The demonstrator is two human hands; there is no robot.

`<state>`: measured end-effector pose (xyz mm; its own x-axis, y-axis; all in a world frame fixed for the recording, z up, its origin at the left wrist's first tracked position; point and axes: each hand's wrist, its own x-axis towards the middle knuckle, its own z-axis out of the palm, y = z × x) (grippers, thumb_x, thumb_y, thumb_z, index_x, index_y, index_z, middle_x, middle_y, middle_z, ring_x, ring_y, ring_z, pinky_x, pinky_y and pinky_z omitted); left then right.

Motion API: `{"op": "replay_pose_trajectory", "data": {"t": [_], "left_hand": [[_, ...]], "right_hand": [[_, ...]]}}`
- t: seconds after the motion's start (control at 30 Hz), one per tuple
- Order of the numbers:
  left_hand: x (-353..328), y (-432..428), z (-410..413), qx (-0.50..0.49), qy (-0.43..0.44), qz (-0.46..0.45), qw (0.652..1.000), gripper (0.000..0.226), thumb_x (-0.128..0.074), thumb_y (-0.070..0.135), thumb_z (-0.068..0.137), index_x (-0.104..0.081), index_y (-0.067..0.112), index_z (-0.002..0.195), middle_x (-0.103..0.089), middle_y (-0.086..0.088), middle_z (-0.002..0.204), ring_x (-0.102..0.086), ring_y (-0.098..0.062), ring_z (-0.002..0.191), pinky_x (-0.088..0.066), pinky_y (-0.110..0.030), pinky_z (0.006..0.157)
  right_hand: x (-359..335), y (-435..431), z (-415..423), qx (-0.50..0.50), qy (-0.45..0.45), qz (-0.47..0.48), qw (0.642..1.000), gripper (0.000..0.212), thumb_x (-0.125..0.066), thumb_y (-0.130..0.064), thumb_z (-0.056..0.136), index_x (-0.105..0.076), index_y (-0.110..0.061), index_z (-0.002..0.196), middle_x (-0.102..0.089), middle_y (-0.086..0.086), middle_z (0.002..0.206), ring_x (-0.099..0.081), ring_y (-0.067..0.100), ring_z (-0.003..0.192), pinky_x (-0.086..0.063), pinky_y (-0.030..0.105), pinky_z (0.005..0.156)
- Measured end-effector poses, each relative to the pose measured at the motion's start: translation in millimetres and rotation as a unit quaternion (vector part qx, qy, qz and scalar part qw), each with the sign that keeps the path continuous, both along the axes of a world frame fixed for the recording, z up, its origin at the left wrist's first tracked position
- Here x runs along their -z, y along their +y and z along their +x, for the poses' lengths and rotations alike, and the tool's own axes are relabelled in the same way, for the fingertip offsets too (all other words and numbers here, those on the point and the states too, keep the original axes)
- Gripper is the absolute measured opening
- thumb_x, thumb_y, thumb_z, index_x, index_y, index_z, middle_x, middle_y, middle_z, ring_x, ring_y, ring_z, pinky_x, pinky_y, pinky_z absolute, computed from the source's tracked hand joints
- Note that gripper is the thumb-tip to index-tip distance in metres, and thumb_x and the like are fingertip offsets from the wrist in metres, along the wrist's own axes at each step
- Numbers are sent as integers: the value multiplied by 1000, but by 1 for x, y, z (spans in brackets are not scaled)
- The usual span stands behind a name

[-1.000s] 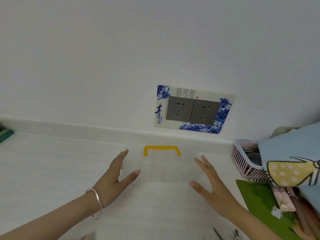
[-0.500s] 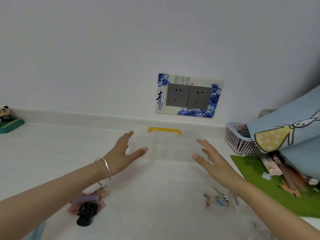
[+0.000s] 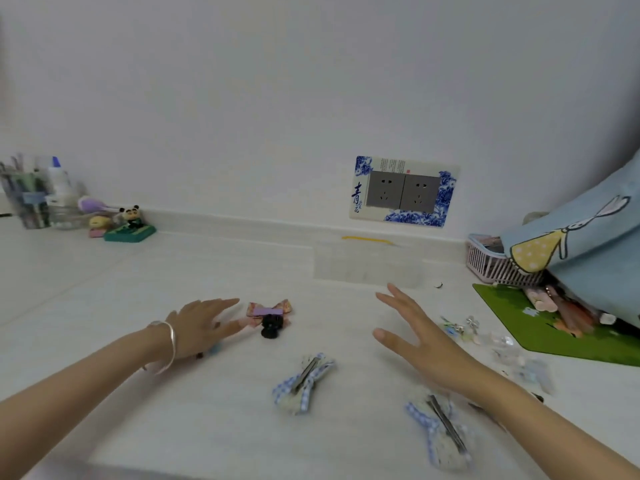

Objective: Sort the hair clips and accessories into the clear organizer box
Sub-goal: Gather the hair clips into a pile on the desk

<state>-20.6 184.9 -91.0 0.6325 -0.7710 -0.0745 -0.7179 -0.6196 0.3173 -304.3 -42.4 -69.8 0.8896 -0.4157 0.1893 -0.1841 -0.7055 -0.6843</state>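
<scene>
The clear organizer box point(image 3: 367, 265) with a yellow handle stands against the wall at the back of the white table. My left hand point(image 3: 202, 325) hovers open just left of a pink bow clip point(image 3: 268, 310) and a black hair tie point(image 3: 272, 328). My right hand point(image 3: 420, 339) is open, fingers spread, in front of the box and holding nothing. Two blue gingham bow clips point(image 3: 304, 384) point(image 3: 441, 429) lie near the front. Small clear and flower clips point(image 3: 465, 327) are scattered to the right.
A green mat point(image 3: 540, 329) lies at the right under a blue cartoon bag point(image 3: 585, 244) and beside a pink basket point(image 3: 491, 265). A panda figurine point(image 3: 130, 225) and a pen holder point(image 3: 29, 197) stand at the far left. A wall socket point(image 3: 403, 192) sits above the box.
Both hands have pulled back from the sides of the clear box toward me. The view has tilted down, so the clips on the table in front now show.
</scene>
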Motion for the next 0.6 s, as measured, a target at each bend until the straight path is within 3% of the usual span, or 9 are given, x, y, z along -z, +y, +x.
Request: {"op": "replay_pose_trajectory", "data": {"t": [0.17, 0.3, 0.37, 0.47, 0.6], "left_hand": [[6, -5, -16, 27, -14, -72, 997, 100, -13, 84, 56, -23, 33, 142, -36, 5, 147, -32, -20, 134, -22, -41, 111], [-1, -28, -40, 81, 91, -170, 978, 90, -41, 79, 69, -35, 18, 137, -49, 8, 133, -44, -21, 127, -30, -38, 109], [2, -40, -48, 106, 107, -182, 972, 81, -42, 80, 68, -50, 21, 122, -62, 15, 115, -57, -13, 110, -37, -40, 105], [4, -54, -74, 150, 108, -189, 964, 43, -49, 60, 78, -55, 19, 91, -65, 19, 84, -61, 0, 90, -45, -40, 94], [-1, -63, -108, 244, 117, -195, 943, 28, -52, 48, 85, -56, 22, 94, -62, 13, 90, -59, -6, 86, -48, -36, 86]], "right_hand": [[7, 21, -1, -13, 0, 20, 1000, 64, -48, -63, 78, -25, -52, 137, -4, -40, 147, -3, -33, 118, -13, 20, 106], [11, 21, -11, 10, -12, 20, 1000, 63, -48, -62, 78, -27, -51, 137, -8, -40, 145, -2, -39, 114, -14, 20, 107], [13, 20, -21, 26, -16, 23, 999, 62, -49, -61, 78, -29, -51, 136, -11, -38, 147, -3, -37, 116, -13, 19, 106], [14, 18, -36, 42, -23, 22, 999, 62, -49, -61, 76, -31, -51, 134, -13, -36, 148, -4, -31, 122, -13, 18, 106], [16, 16, -62, 55, -16, 20, 998, 61, -47, -69, 76, -33, -52, 133, -14, -38, 147, -6, -21, 133, -15, 23, 112]]}}
